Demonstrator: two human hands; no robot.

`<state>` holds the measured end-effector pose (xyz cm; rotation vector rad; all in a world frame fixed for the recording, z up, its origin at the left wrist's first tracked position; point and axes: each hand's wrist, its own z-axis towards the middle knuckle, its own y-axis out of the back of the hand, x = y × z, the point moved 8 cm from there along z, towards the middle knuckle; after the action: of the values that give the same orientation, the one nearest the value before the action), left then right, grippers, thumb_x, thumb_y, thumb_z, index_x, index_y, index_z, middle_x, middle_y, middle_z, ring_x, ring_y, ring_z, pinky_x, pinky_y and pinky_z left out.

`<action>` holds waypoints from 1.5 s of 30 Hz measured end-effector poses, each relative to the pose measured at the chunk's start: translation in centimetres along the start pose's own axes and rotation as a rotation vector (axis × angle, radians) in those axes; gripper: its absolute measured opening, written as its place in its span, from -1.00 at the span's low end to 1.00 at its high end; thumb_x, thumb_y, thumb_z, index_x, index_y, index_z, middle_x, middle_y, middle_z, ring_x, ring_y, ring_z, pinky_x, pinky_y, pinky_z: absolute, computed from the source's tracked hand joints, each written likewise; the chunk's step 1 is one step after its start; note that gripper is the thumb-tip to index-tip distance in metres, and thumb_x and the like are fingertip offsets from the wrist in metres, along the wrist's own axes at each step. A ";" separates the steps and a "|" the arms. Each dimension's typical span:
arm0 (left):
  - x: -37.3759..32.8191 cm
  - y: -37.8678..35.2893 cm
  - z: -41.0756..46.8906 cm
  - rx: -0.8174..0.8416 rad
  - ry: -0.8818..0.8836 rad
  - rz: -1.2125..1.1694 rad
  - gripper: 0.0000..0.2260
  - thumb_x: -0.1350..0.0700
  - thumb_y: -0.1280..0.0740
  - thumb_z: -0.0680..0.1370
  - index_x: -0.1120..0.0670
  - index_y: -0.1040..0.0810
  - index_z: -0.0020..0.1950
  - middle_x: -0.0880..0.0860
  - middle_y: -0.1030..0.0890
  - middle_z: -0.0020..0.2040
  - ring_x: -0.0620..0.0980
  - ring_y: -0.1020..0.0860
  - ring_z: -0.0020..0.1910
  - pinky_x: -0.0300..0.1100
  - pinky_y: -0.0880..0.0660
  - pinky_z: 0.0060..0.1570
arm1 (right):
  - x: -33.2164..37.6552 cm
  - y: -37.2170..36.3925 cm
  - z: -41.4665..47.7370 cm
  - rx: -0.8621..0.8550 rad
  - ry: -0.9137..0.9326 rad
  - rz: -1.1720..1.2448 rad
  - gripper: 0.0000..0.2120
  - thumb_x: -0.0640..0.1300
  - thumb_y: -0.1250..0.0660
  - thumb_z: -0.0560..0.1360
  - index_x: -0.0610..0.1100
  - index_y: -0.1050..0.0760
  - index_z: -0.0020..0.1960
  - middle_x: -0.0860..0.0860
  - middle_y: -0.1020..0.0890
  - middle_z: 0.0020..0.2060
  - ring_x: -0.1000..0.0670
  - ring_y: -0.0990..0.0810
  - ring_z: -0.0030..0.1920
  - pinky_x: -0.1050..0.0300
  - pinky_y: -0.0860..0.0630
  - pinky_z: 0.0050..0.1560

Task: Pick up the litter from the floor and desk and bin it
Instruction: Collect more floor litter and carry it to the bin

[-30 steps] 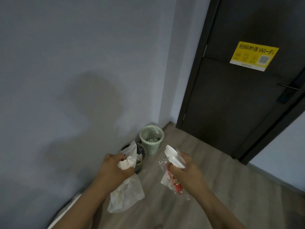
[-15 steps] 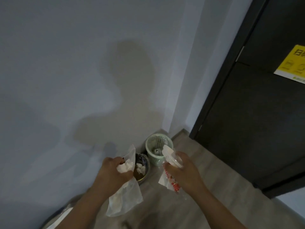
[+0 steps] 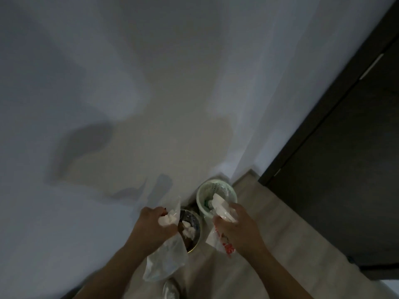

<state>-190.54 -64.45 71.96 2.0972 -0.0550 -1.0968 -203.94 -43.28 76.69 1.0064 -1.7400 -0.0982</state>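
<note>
My left hand (image 3: 152, 228) grips a crumpled white tissue and a clear plastic bag (image 3: 166, 260) that hangs below my fist, just left of a round metal bin (image 3: 193, 239) with white scraps inside. My right hand (image 3: 237, 229) holds a white lid-like piece (image 3: 222, 208) and a clear wrapper with red print (image 3: 222, 244); the white piece reaches over the rim of a pale green basket bin (image 3: 201, 192). Both bins stand on the floor against the wall.
A grey wall (image 3: 129, 104) fills the left and centre. A dark door (image 3: 345, 169) closes off the right. Light wood floor (image 3: 291, 255) runs between the door and the bins. A shoe tip (image 3: 170, 290) shows at the bottom edge.
The view has closed in on the bins and tilted down. Both hands have moved forward with their litter, and the right hand's white piece now overlaps the green basket.
</note>
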 end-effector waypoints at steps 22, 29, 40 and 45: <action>13.2 -16.6 12.8 0.191 0.381 0.133 -0.45 -0.04 -0.49 0.33 0.11 -0.53 0.28 0.12 -0.54 0.10 0.03 -0.57 -0.06 -0.20 -0.49 -0.18 | -14.0 -6.7 18.3 0.334 -0.241 -0.158 -0.60 0.01 -0.37 0.48 -0.01 -0.36 0.27 0.13 -0.49 -0.09 0.23 -0.50 -0.18 0.40 -0.34 -0.36; 17.1 -24.3 19.9 0.264 0.329 0.277 -0.58 -0.05 -0.46 0.37 0.03 -0.55 0.18 0.10 -0.55 0.09 0.02 -0.54 -0.07 -0.27 -0.34 -0.21 | -21.6 -10.0 23.1 0.395 -0.298 -0.221 -0.56 0.02 -0.37 0.50 -0.05 -0.34 0.30 0.23 -0.41 -0.16 0.25 -0.47 -0.22 0.47 -0.33 -0.42; 23.2 -33.8 28.2 0.286 0.232 0.466 -0.55 0.12 -0.41 0.46 0.03 -0.45 0.35 0.12 -0.34 0.35 0.13 -0.49 0.20 -0.11 -0.48 0.14 | -29.2 -15.2 29.3 0.371 -0.325 -0.206 -0.46 0.09 -0.40 0.44 0.00 -0.32 0.35 0.03 -0.48 0.12 0.08 -0.51 -0.01 0.31 -0.40 -0.24; 25.4 -35.0 29.4 0.350 0.255 0.517 -0.58 0.19 -0.40 0.46 0.01 -0.48 0.32 0.08 -0.28 0.39 0.11 -0.49 0.22 -0.08 -0.50 0.18 | -30.1 -16.1 30.7 0.349 -0.321 -0.199 -0.47 0.08 -0.40 0.44 0.02 -0.33 0.34 0.02 -0.49 0.11 0.07 -0.50 -0.04 0.37 -0.35 -0.28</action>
<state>-205.74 -66.24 21.95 2.3243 -0.6673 -0.5308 -217.64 -45.74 32.95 1.4856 -1.9851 -0.0881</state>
